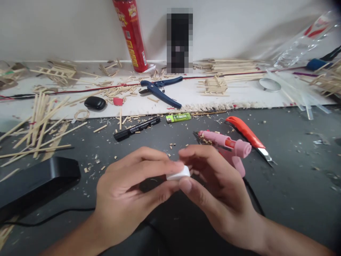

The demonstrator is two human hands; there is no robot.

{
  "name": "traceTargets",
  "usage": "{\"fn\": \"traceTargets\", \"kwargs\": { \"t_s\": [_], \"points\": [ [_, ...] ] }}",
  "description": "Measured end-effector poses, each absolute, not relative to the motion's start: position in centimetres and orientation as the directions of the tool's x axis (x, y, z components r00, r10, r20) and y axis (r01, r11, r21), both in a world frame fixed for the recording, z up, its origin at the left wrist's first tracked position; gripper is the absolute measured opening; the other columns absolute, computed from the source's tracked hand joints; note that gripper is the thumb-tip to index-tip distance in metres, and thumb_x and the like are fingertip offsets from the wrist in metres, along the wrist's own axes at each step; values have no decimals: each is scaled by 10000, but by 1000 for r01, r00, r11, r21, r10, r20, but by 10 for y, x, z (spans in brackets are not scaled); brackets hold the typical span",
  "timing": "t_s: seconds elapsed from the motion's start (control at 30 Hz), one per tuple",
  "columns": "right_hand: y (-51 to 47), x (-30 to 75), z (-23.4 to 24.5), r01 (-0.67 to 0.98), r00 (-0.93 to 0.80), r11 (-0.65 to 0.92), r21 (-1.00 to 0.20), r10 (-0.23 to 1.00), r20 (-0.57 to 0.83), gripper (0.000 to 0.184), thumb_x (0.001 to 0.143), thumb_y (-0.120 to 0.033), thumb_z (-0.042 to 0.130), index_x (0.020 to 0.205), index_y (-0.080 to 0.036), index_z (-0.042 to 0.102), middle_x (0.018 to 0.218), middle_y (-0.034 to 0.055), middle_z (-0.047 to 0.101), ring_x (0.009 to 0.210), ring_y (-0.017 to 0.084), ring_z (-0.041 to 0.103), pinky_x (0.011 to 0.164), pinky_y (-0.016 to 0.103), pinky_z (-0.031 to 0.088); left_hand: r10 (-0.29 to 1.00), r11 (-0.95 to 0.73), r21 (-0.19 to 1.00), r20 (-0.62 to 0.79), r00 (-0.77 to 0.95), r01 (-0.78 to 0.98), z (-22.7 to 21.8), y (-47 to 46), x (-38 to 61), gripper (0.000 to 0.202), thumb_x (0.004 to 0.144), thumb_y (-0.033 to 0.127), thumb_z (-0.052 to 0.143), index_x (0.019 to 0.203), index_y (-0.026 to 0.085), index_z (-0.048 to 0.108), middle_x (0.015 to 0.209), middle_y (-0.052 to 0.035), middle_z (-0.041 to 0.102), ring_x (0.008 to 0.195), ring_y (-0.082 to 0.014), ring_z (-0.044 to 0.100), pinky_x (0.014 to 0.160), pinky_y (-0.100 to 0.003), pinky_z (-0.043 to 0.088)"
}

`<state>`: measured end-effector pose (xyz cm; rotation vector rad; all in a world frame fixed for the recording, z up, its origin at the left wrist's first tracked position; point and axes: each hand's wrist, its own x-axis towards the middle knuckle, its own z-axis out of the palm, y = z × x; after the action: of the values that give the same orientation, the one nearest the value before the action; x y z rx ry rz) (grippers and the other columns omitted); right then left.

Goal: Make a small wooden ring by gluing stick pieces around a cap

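Between my two hands is a small white object [179, 173], smooth with rounded edges; the fingers hide much of it, and its kind cannot be made out. My left hand [133, 177] pinches it from the left, fingers on top and thumb below. From the right, my right hand [215, 185] has its thumb tip against the near right edge, with the other fingers curled behind. Just beyond my right hand lies a pink glue gun [226, 143], its grip partly hidden. A black marker [137, 128] and a green lighter [178, 117] lie farther back.
An orange utility knife [247, 137] lies at right, blade exposed. Blue-handled cutters [162, 91], a black mouse [95, 103] and a stick model [215, 86] rest on the white ledge. A red can [131, 35] stands behind. Wooden sticks [39, 124] and a black device [39, 185] are left.
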<state>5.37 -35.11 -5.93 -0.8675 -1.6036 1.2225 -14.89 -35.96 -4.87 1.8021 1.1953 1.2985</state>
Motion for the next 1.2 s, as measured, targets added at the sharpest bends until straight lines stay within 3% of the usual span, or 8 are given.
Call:
{"fn": "traceTargets", "kwargs": {
  "t_s": [0.07,0.17,0.3,0.57,0.77,1.03,1.2],
  "points": [
    [-348,52,-57,-19,-371,236,-971,901,226,192,1014,-237,710,1200,-247,663,1020,32,715,856,153,673,738,276,571,901,-431,817,410,140,384,-49,-361,-151,374,844,140,905,1128,359,802,1014,81,792,835,-75,748,783,-129,622],
    [-343,49,-54,-83,-385,177,-981,902,195,55,1026,-226,696,1076,-224,720,948,18,744,815,139,706,728,252,591,927,-370,836,360,104,405,-50,-363,-152,421,849,142,902,1168,384,773,1032,97,806,797,-81,762,760,-142,632],
    [-340,50,-53,-127,-388,131,-983,906,171,44,1031,-218,692,1058,-220,726,911,-10,713,784,99,674,700,195,563,916,-395,832,388,101,390,-49,-361,-154,303,892,147,857,1092,363,783,1048,106,814,862,-85,779,816,-128,630],
    [-340,55,-55,12,-410,289,-957,874,259,49,1034,-216,689,1071,-226,720,917,-1,681,806,118,622,713,243,511,910,-414,786,375,179,459,-40,-357,-159,150,983,166,742,1011,312,764,975,96,824,754,-78,771,674,-107,594],
    [-343,54,-56,103,-401,323,-941,879,257,44,1041,-194,664,1062,-221,693,924,0,682,804,119,609,727,253,498,864,-502,664,406,296,554,-40,-350,-160,102,1012,165,688,994,255,731,908,67,812,740,-82,761,744,-133,569],
    [-346,56,-56,131,-443,343,-930,860,255,52,1039,-185,651,1067,-211,686,918,-5,683,791,108,603,718,243,485,812,-582,516,409,416,629,-40,-350,-168,151,1031,121,621,1073,256,675,975,71,782,830,-59,748,809,-126,496],
    [-346,58,-55,132,-470,341,-931,848,244,35,1034,-198,661,1059,-200,686,912,-8,671,784,100,591,708,232,476,814,-580,503,352,462,640,-38,-350,-169,135,1054,136,559,1071,253,623,969,78,741,825,-47,718,802,-125,475]
  ]
}}
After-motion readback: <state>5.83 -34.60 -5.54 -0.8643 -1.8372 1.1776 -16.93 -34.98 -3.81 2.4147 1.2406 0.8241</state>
